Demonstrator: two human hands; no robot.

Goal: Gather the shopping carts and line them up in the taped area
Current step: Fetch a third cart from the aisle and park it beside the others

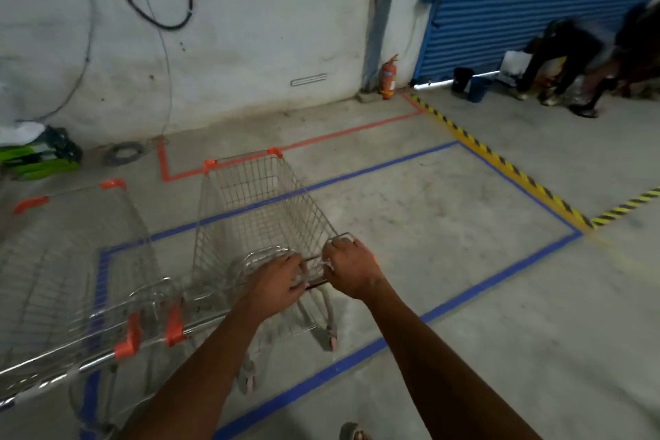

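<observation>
Blue tape (500, 275) marks a rectangle on the concrete floor (446, 218), and the wire cart (257, 214) being steered stands inside it, nose toward the white wall (250, 28). The left hand (275, 282) and right hand (351, 266) are both closed over its rear handle bar, likely to square it up beside the second cart (71, 279), which sits just left of it, straddling the tape's left edge. Beyond the cart runs red tape (321, 137); to its right the taped area lies bare. Well beyond that, people (578, 61) crouch by a blue shutter (535, 0), clear of the path.
</observation>
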